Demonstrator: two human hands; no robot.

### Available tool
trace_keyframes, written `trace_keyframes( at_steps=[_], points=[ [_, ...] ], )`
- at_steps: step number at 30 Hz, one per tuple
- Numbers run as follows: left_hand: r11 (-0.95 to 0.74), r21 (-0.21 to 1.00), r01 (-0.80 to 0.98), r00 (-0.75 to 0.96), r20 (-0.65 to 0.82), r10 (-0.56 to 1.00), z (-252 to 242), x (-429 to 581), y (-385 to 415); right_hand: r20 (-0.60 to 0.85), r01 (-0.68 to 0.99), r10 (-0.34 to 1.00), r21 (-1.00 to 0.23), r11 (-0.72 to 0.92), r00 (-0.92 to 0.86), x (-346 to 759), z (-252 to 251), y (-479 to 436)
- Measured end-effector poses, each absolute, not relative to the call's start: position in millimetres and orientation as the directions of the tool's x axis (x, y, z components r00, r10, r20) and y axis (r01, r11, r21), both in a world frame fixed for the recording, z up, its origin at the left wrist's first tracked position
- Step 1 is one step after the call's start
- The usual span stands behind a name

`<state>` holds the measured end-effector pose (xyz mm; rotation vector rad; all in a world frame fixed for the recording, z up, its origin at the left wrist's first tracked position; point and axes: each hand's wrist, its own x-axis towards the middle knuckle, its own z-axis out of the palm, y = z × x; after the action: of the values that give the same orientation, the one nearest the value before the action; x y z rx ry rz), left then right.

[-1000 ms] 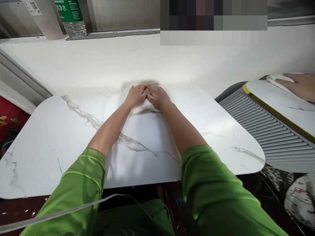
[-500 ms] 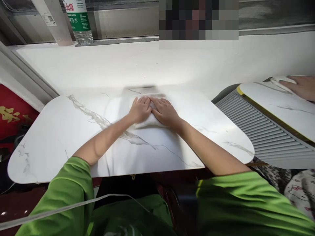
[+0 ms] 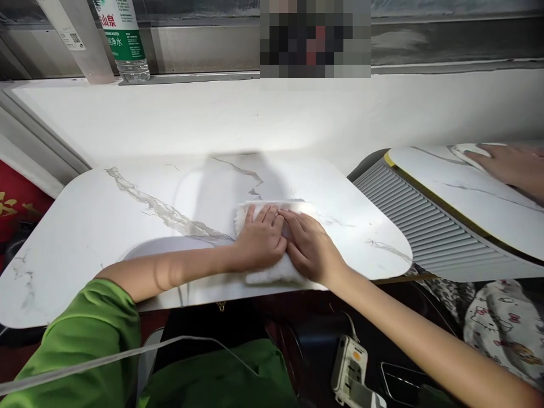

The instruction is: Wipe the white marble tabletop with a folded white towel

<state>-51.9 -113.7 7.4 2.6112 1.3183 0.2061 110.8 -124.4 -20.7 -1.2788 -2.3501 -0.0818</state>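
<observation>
A white, fluffy cloth lies folded on the marble-patterned white table, close to its front edge. My left hand is closed over the cloth from above, its fingers pointing away from me. Beside it, touching at the fingertips, my right hand also holds the cloth down with its fingers bent over it. Both palms are hidden, and the hands cover the middle of the cloth.
At the right, another person's hand rests on a white cloth on a second marbled table with a ribbed side. A water bottle and a translucent container stand on the ledge. A power strip sits below, and a pale cord crosses my front.
Both my hands have pulled the cloth toward me and slightly right, from the table's far part to near its front edge. The view has shifted a little.
</observation>
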Motion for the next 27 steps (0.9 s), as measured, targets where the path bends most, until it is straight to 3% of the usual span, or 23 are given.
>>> trace_keyframes(
  at_steps=[13, 20, 27],
  points=[
    [-0.447, 0.226, 0.866, 0.448, 0.049, 0.893, 2, -58, 62, 0.341, 0.863, 0.855, -0.188, 0.469, -0.390, 83, -16, 63],
    [-0.473, 0.207, 0.856, 0.479, 0.024, 0.878, 3, -55, 36, 0.358, 0.856, 0.829, -0.134, 0.500, -0.429, 96, -28, 41],
    [-0.496, 0.214, 0.841, 0.507, 0.007, 0.862, 1, -19, -50, 0.367, 0.812, 0.800, -0.169, 0.559, -0.474, 143, -26, -48]
  ],
)
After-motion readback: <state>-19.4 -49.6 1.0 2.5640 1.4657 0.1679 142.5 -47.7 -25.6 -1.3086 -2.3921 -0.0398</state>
